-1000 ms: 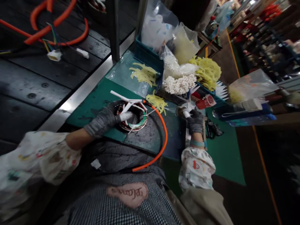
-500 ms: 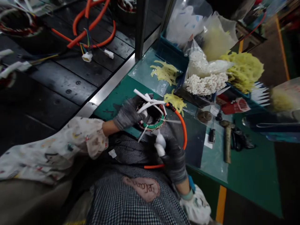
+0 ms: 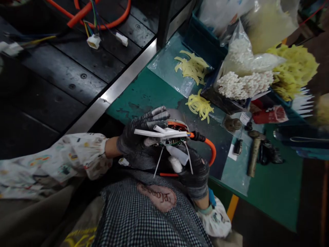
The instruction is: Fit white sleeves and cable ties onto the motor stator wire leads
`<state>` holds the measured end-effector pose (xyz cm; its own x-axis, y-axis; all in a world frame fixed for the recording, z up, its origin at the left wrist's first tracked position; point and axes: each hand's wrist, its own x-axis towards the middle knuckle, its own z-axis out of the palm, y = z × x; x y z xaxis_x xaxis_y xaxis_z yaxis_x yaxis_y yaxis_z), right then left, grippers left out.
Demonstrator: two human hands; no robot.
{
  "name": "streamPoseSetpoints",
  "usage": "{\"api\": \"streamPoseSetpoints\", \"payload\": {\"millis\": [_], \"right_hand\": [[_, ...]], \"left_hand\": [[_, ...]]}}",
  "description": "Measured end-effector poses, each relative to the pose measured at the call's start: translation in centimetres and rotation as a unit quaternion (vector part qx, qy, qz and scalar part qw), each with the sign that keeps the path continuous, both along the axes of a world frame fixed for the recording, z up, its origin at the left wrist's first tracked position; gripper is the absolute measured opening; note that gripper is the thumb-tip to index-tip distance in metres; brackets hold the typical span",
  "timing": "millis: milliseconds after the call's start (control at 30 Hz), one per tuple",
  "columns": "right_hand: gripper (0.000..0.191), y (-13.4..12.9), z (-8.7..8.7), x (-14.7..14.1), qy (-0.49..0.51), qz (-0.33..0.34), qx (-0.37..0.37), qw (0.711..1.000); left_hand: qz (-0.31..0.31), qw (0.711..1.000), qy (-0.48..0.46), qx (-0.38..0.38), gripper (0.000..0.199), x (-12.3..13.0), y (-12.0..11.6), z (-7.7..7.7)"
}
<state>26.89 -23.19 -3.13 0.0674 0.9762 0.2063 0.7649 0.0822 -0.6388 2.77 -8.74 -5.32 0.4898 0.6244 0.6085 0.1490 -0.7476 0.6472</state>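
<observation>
Near the table's front edge, a motor stator [image 3: 177,124] stands tilted, its copper winding showing along the top and a green board edge below. White sleeved leads [image 3: 164,132] lie across it, and an orange cable [image 3: 211,151] leaves its right side. My left hand [image 3: 142,132], in a grey glove, grips the stator's left side, fingers over the top and thumb below. My right hand [image 3: 194,169], gloved too, is closed on a small translucent nozzled bottle [image 3: 178,154], its narrow end at the stator's lower edge. Two thin white cable ties [image 3: 158,163] hang from the stator.
Yellow insulating pieces [image 3: 199,105] lie behind the stator. Blue bins [image 3: 196,41] with bagged white parts [image 3: 241,84] stand at the back right. A hammer [image 3: 254,156] lies on the green table [image 3: 280,192]. Left is a dark slatted conveyor [image 3: 61,75] with another orange cable [image 3: 113,24].
The stator has tipped from showing its open ring to nearly edge-on. My left fingers have moved over its top. The bottle in my right hand has turned against its lower edge. The view has shifted.
</observation>
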Motion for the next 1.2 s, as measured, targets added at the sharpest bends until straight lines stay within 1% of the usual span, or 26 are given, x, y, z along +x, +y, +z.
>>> {"api": "streamPoseSetpoints", "payload": {"millis": [100, 133, 267, 333, 433, 467, 567, 633, 700, 767, 867, 967, 1067, 1133, 1200], "right_hand": [[0.024, 1.0, 0.8, -0.4, -0.060, -0.002, 0.095, 0.994], [0.020, 1.3, 1.2, -0.6, -0.074, 0.002, 0.109, 0.991], [0.014, 2.3, 2.4, -0.8, -0.075, 0.036, 0.093, 0.992], [0.020, 2.4, 2.7, -0.4, -0.081, 0.042, 0.111, 0.990], [0.031, 1.8, 2.8, 0.5, -0.110, 0.039, 0.151, 0.982], [0.030, 1.6, 2.9, 0.8, -0.119, 0.033, 0.147, 0.981], [0.018, 0.8, 3.1, 1.8, -0.157, -0.001, 0.112, 0.981], [0.020, 0.6, 3.3, 2.2, -0.183, -0.014, 0.110, 0.977], [0.023, 0.7, 3.4, 2.4, -0.198, -0.021, 0.131, 0.971], [0.024, 0.9, 3.6, 2.6, -0.190, -0.019, 0.136, 0.972], [0.026, 1.0, 3.7, 3.1, -0.195, -0.017, 0.113, 0.974], [0.033, 1.0, 3.5, 3.9, -0.247, -0.065, 0.117, 0.960], [0.035, 1.4, 3.1, 4.8, -0.290, -0.126, 0.122, 0.941], [0.035, 1.8, 2.9, 5.2, -0.304, -0.133, 0.127, 0.935], [0.034, 2.1, 2.7, 5.4, -0.311, -0.128, 0.130, 0.933]], "left_hand": [[-0.031, 0.999, 0.031, 0.025, 0.057, -0.3, -0.1, 0.3], [-0.038, 0.998, 0.035, 0.035, 0.056, -0.4, -0.1, 0.3], [-0.056, 0.993, 0.004, 0.101, 0.048, -0.6, 0.0, 0.4], [-0.062, 0.991, 0.017, 0.119, 0.046, -0.6, -0.1, 0.7], [-0.063, 0.986, 0.066, 0.141, 0.045, -0.2, 0.1, 1.5], [-0.063, 0.984, 0.081, 0.148, 0.046, 0.1, 0.3, 1.8], [-0.063, 0.975, 0.115, 0.178, 0.049, 1.8, 1.0, 3.0], [-0.056, 0.970, 0.149, 0.185, 0.049, 3.3, 1.6, 4.0], [-0.055, 0.965, 0.201, 0.161, 0.049, 4.8, 2.2, 5.2], [-0.074, 0.957, 0.253, 0.124, 0.052, 6.2, 2.7, 6.3], [-0.097, 0.941, 0.314, 0.078, 0.051, 8.2, 3.2, 8.0], [-0.080, 0.929, 0.360, 0.030, 0.042, 10.2, 3.5, 9.7], [-0.066, 0.906, 0.419, -0.016, 0.037, 12.0, 3.8, 11.4], [-0.059, 0.892, 0.447, -0.027, 0.038, 12.8, 4.0, 12.2], [-0.056, 0.888, 0.455, -0.018, 0.038, 13.4, 4.3, 12.5]]}}
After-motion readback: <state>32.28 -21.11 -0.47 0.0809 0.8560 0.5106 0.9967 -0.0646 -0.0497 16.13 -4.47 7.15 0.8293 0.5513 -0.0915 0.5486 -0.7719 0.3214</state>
